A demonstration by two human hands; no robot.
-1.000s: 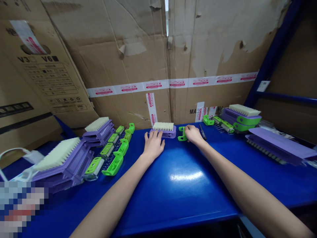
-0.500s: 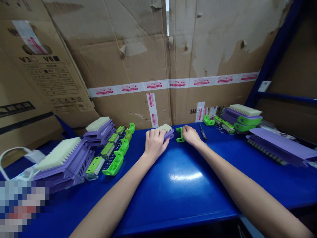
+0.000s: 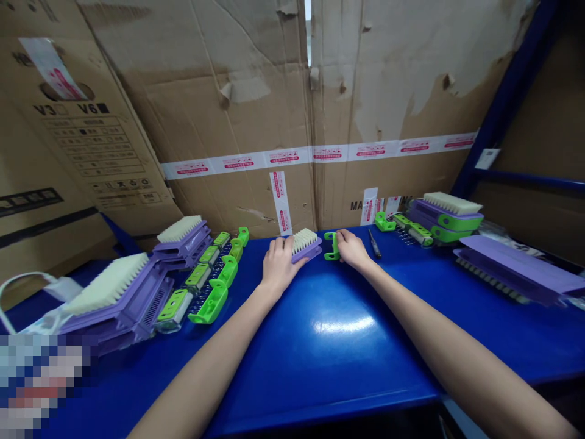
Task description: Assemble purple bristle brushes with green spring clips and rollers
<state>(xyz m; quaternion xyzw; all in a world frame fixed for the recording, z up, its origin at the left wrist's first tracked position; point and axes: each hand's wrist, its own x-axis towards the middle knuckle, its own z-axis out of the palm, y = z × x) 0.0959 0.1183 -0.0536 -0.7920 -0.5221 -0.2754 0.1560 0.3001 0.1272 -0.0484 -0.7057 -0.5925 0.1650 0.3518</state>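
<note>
My left hand (image 3: 278, 265) is closed round the left part of a purple brush (image 3: 307, 248) whose pale bristles face up; its right end pokes out past my fingers. Just to the right, my right hand (image 3: 351, 249) pinches a bright green plastic bracket (image 3: 331, 246) with two lobes pointing left toward the brush. A small gap separates brush and bracket. Both sit low over the blue table (image 3: 338, 360) near the cardboard. A dark screwdriver (image 3: 375, 244) lies just right of my right hand.
At left stand stacked purple brushes (image 3: 112, 283), a row of green-topped metal blocks (image 3: 197, 275) and green brackets (image 3: 211, 303). Brushes with green ends (image 3: 450, 219) and a bristles-down purple brush (image 3: 516, 268) lie at right. A cardboard wall (image 3: 237, 201) closes the back.
My left hand has shifted slightly left along the brush, so more of its bristles and purple body show. My right hand and the bracket have hardly moved.
</note>
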